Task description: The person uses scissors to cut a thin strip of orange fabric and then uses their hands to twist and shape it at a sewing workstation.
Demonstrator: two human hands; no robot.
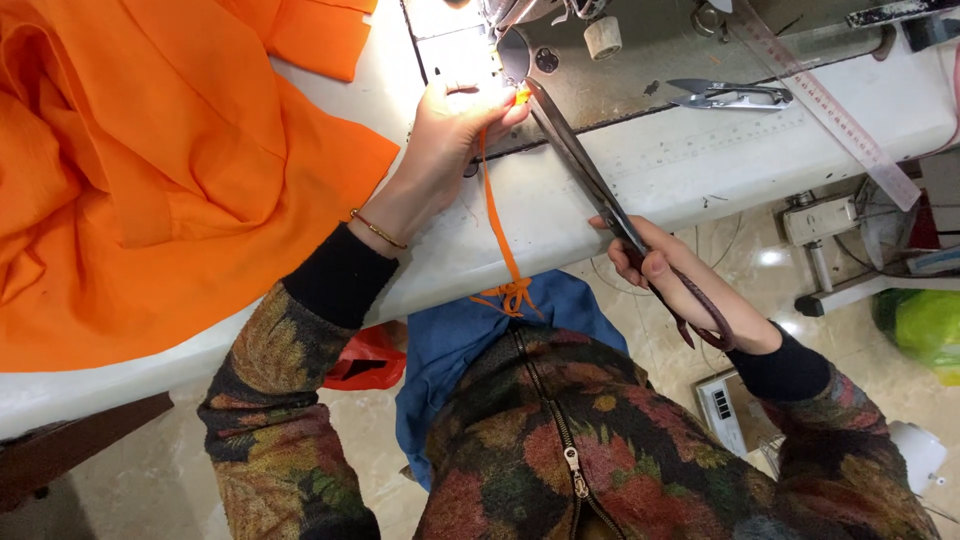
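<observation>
Orange strip: pinched at its top end in your left hand, it hangs straight down over the surface edge to a knotted tail at your lap. Long shears gripped in your right hand, blades angled up-left, tips at the strip's top beside your left fingers. Glare hides the cut point; blade gap unclear.

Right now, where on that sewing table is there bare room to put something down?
Bare white table lies between the long scissors and the clear ruler, below the small snips. The left is crowded with orange fabric; the left hand fills the middle.
</observation>
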